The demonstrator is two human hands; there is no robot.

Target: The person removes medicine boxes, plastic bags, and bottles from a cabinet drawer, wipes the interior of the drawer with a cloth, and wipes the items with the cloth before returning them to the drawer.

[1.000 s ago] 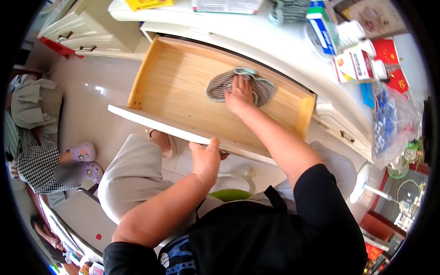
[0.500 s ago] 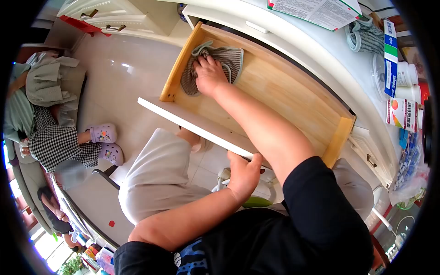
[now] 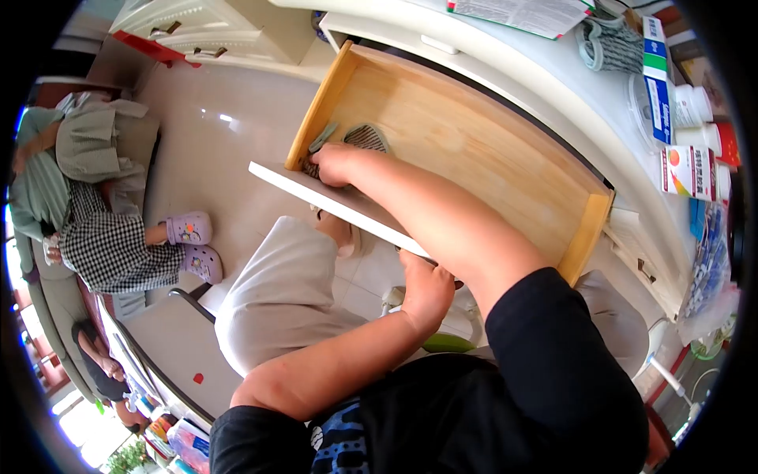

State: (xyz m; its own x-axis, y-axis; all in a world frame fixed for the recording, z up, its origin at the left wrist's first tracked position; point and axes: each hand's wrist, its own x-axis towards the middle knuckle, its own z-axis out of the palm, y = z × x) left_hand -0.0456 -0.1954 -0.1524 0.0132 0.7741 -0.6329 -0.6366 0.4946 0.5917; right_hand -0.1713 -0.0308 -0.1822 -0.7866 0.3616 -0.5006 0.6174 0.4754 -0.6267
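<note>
A wooden drawer with a white front panel is pulled out of a white cabinet. My right hand presses a striped brown-and-grey cloth into the drawer's near left corner; its fingers are bent over the cloth and partly hidden behind the front panel. Below the panel's outer edge, my left hand grips the drawer front around its handle, which is mostly hidden by the hand.
On the white countertop lie a printed box, a grey knitted cloth, medicine boxes and white bottles. At the left sits a person in a checked garment and purple clogs. A grey chair stands nearby.
My right hand has moved with the striped cloth from the drawer's right part to its left end, then down into the near left corner. My left hand stays on the drawer front.
</note>
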